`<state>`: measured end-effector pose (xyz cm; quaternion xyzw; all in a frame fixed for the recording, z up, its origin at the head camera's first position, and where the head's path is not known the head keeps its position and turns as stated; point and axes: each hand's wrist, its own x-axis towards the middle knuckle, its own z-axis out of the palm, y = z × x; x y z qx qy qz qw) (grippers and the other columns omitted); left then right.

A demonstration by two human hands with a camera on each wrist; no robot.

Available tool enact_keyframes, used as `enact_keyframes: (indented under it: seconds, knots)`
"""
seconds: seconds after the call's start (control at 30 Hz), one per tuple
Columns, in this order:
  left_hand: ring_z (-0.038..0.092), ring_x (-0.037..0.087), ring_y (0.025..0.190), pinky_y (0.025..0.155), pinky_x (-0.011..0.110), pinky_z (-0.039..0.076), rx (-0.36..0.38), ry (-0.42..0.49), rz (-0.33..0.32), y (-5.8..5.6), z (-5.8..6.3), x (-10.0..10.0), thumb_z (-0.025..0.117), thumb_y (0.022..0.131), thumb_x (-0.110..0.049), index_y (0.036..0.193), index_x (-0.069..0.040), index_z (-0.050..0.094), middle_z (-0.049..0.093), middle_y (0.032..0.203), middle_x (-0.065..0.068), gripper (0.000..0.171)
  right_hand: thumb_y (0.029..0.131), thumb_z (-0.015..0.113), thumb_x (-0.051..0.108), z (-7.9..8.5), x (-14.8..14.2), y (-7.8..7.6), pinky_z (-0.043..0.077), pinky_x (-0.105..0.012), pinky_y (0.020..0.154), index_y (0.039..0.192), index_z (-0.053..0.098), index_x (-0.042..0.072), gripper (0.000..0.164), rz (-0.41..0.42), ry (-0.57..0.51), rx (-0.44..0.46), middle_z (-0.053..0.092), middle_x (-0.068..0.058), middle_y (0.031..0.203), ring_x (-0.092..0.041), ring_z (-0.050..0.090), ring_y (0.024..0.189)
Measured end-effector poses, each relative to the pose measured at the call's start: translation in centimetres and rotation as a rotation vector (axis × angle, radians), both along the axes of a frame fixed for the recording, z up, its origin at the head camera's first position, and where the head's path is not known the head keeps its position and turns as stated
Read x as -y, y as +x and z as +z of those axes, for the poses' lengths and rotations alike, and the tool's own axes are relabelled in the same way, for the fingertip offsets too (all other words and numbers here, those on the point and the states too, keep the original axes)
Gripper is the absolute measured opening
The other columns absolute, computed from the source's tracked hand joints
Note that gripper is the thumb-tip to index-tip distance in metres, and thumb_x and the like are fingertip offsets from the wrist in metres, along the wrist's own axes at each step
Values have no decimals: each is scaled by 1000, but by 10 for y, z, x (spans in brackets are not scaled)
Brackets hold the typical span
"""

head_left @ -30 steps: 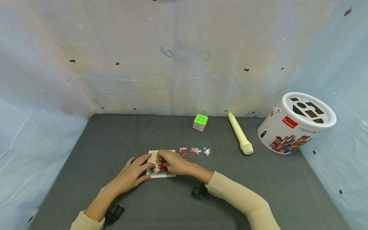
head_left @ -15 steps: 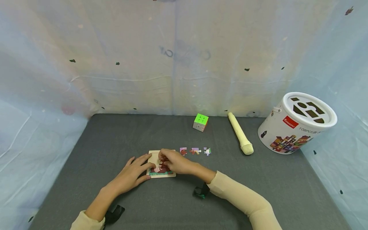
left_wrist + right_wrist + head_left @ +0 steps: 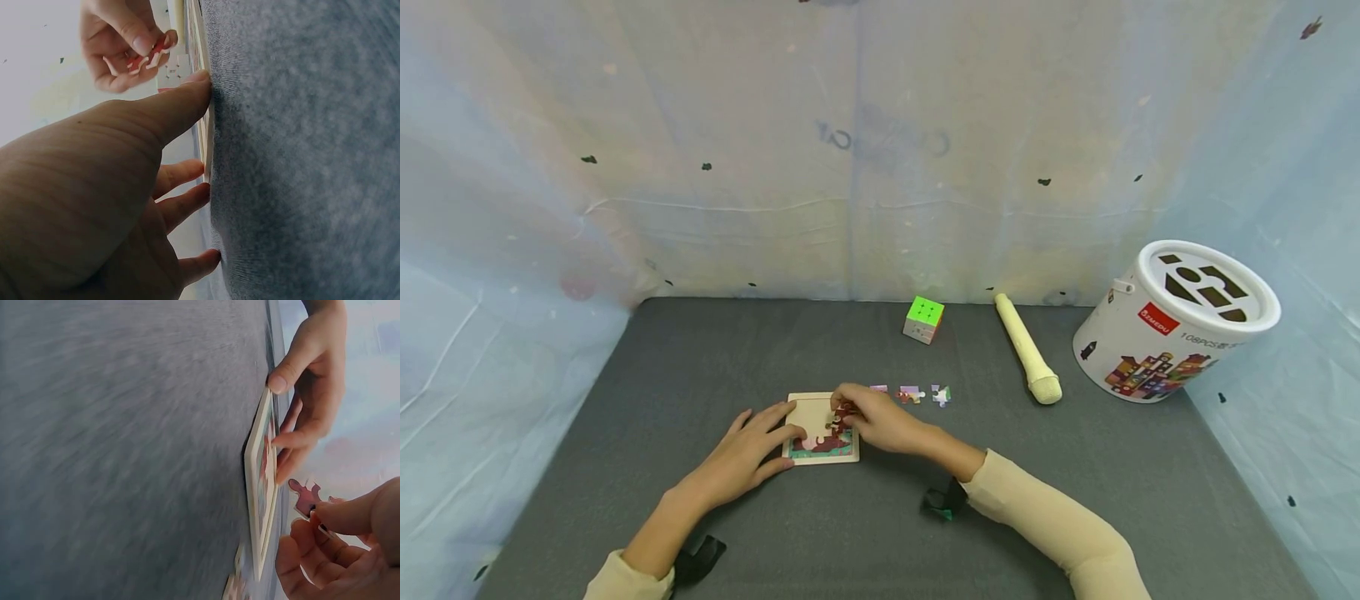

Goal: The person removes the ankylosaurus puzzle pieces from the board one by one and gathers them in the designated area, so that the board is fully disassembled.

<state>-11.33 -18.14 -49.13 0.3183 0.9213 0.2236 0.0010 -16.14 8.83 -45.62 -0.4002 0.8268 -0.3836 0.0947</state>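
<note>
The person's bare left hand [image 3: 741, 457] and right hand [image 3: 883, 422] show beyond a plain cream left sleeve [image 3: 628, 579] and a matching right sleeve [image 3: 1048, 512] creased near the elbow, with a black left wrist fixture [image 3: 700, 560] and a black right wrist fixture [image 3: 953, 496], the latter bearing a small green patch [image 3: 947, 515].

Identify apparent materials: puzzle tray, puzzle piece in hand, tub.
Puzzle tray: probably wood or fibreboard, matte; pale tan, plain rim.
Puzzle piece: likely similar board, printed face; pale cut edge.
Tub: smooth, white, printed; card or plastic unclear. Lid looks plastic: rounded, moulded-looking rim.
</note>
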Motion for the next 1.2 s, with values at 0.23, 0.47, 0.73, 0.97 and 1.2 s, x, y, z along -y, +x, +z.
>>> enact_keyframes:
  seconds: [0.23, 0.47, 0.73, 0.97, 1.2]
  knots:
    - [36, 36, 142, 105, 73, 24, -13, -1, 0, 0, 0, -1, 74, 91, -32, 126, -26, 65, 39, 155, 16, 37, 99, 57, -3, 0, -31, 0, 50, -27, 73, 113, 60, -1, 15, -51, -7, 36, 65, -10, 104, -15, 60, 86]
    - [36, 36, 142, 105, 73, 24, -15, 6, 2, 0, 0, 0, 75, 90, -31, 126, -26, 65, 39, 155, 16, 38, 98, 58, -6, 0, -62, -1, 51, -31, 76, 111, 62, -1, 15, -102, 13, 35, 66, -11, 102, -16, 61, 87]
    - [36, 35, 142, 105, 73, 24, -17, 0, 1, 1, -2, -1, 74, 90, -32, 127, -26, 64, 39, 156, 15, 38, 98, 56, -7, -4, -79, 0, 49, -32, 73, 107, 62, -1, 12, -108, 35, 27, 64, -12, 97, -16, 57, 80]
    - [36, 36, 142, 105, 73, 24, -20, 4, 0, 1, -2, 0, 75, 90, -32, 127, -26, 64, 39, 156, 14, 39, 96, 62, -4, -8, -84, 1, 51, -32, 75, 111, 63, -1, 16, -150, 64, 7, 66, -10, 100, -15, 60, 85]
    - [37, 36, 142, 105, 73, 24, -21, 2, 3, 1, -1, 0, 75, 90, -31, 127, -26, 64, 39, 155, 15, 39, 87, 74, -1, -6, -84, 1, 48, -27, 68, 106, 64, 0, 22, -165, 80, 11, 65, -7, 95, -12, 55, 79]
